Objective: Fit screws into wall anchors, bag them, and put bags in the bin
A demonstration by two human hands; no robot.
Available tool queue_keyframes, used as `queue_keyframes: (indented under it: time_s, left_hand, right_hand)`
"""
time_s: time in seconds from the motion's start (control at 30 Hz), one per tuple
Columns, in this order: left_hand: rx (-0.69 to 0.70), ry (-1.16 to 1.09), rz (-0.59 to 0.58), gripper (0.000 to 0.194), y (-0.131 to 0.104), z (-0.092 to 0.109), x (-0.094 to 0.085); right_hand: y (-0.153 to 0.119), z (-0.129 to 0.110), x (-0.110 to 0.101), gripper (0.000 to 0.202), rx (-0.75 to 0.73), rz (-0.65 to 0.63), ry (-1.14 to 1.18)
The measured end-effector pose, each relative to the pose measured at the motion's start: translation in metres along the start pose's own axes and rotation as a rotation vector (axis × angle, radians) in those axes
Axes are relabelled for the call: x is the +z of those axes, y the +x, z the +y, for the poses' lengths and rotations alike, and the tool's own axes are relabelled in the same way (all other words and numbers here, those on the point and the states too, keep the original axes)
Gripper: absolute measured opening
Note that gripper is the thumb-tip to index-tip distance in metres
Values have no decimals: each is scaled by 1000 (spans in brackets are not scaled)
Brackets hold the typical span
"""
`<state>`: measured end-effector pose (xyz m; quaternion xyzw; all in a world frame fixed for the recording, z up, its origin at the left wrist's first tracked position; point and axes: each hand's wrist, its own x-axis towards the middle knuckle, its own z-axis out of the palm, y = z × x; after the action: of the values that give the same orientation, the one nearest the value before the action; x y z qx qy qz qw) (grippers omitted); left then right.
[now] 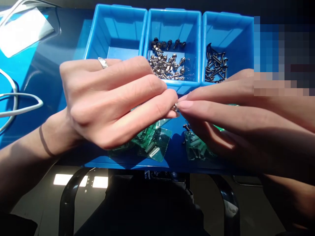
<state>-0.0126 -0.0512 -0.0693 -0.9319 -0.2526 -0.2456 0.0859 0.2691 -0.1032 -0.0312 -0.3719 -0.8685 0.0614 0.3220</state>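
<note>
fingers of the left hand (pixel 110 101) clamp a small metal fastener (pixel 175 107) at their right-hand tips; the right hand (pixel 233 119) touches it from the right, equally near. whether that hand grips, and the fastener's long axis, i cannot tell. nearer lies a green-tinted plastic bag (pixel 162 141); farther, hex-head screws (pixel 169 64) in the middle blue bin (pixel 174 23).

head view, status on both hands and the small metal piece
Left hand pinching small metal piece. Right hand right at it, grip unclear. Piece mostly covered by hands.

Harsh light on the left hand (pixel 110 101) — deep shadow lower right.
</note>
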Motion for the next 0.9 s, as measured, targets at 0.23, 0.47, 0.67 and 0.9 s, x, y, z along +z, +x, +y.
queue_keyframes:
  time_s: [0.23,0.47,0.67,0.9]
  left_hand:
    - [144,92,117,47,10,5,-5]
    - [111,74,16,61,8,14,-19]
    - [24,-38,65,53,-4,13,-16]
    - [56,79,31,55,7,8,-13]
  right_hand:
    - [-8,32,-15,58,-111,-229,117]
    - [-5,18,-14,32,-58,-78,-21]
    - [-2,13,-12,44,-32,-131,131]
    - [0,40,-16,56,-147,-279,131]
